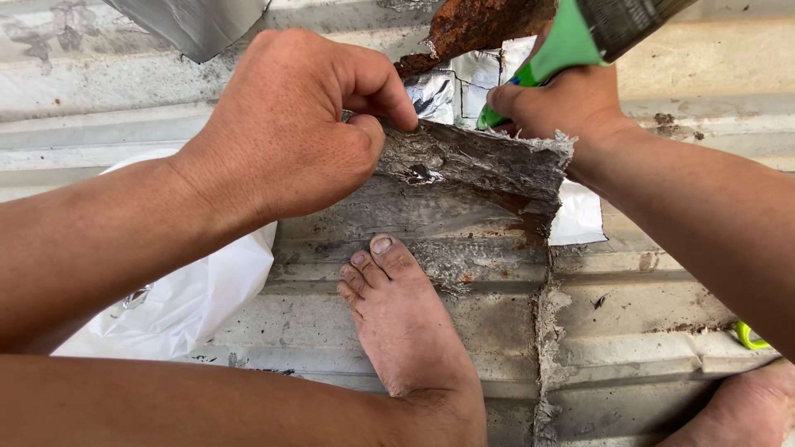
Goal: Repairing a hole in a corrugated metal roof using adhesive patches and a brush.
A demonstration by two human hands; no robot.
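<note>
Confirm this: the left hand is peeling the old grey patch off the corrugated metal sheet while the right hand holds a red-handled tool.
Not quite. In the head view, the tool in the right hand has a green handle, not red. The rest holds: the left hand pinches and lifts the grey patch off the corrugated metal sheet.

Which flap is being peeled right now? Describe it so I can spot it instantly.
Start at the corrugated metal roof sheet, then find the bare foot at centre. Just above its toes, a grey, crusty old sealing strip is lifted off the sheet, pinched by the left hand. Unlike the shiny foil patches behind it, it is dull, ragged and fibrous underneath.
</note>
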